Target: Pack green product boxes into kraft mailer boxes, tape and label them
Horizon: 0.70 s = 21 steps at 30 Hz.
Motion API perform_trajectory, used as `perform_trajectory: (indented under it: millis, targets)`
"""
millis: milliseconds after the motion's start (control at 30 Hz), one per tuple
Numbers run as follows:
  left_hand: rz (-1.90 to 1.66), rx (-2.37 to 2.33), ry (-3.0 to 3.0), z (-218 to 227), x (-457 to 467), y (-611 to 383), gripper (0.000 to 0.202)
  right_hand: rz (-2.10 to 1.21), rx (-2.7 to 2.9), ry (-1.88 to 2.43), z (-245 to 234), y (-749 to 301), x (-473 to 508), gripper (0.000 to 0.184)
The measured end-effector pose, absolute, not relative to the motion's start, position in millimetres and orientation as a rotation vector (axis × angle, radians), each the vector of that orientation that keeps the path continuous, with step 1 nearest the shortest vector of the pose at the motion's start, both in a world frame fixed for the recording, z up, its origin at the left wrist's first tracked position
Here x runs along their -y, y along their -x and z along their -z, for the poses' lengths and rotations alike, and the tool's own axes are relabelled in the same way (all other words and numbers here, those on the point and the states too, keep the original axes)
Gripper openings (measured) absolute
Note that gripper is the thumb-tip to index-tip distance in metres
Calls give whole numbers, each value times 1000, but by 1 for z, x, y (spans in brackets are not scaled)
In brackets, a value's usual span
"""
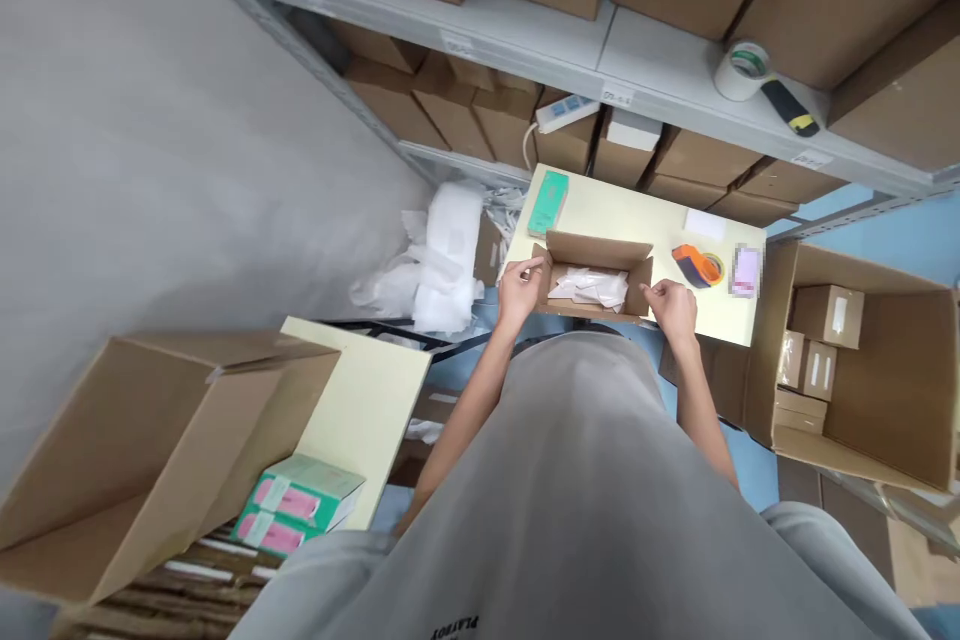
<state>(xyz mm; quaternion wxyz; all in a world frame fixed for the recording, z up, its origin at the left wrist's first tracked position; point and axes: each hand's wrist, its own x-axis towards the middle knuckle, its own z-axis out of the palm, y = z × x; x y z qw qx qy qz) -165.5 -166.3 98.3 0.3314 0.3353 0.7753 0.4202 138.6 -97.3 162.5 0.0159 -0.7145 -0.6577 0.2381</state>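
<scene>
A small open cardboard box (592,250) with white padding inside stands at the near edge of a pale yellow table (637,210). My left hand (519,285) grips the box's left flap, fingers curled round it. My right hand (673,308) holds the box's right front corner, fingers closed on the flap. A green packet (548,202) lies just beyond the box on the left.
An orange tape dispenser (697,265) and a white slip lie right of the box. A large open carton (862,360) with small boxes stands at right. Another big carton (150,440) and green-pink packets (300,505) sit at lower left. Bubble wrap (442,260) is piled left. Shelves of boxes rise behind.
</scene>
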Motion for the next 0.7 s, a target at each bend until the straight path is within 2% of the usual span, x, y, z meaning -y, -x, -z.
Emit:
perform_trajectory:
  millis: [233,467,567,633,700]
  targets:
    - [-1069,-1936,-809,-79,78,146,33,-740,1966,2337,-145,-164,33,28]
    - [-1062,-1836,-763,-72,51,164,25,-805,1855,2445,-147,-161,7,31]
    - [-1035,-1936,-730,-65,39,185,24,-840,1865,2450,-151,-158,10,34]
    - [-914,-2107,-818,-57,26,195,26,-860,1867,2446,-153,-156,13,35]
    - [-752,-2237,-899,-46,11,198,44,-865,1865,2435,-155,-154,16,37]
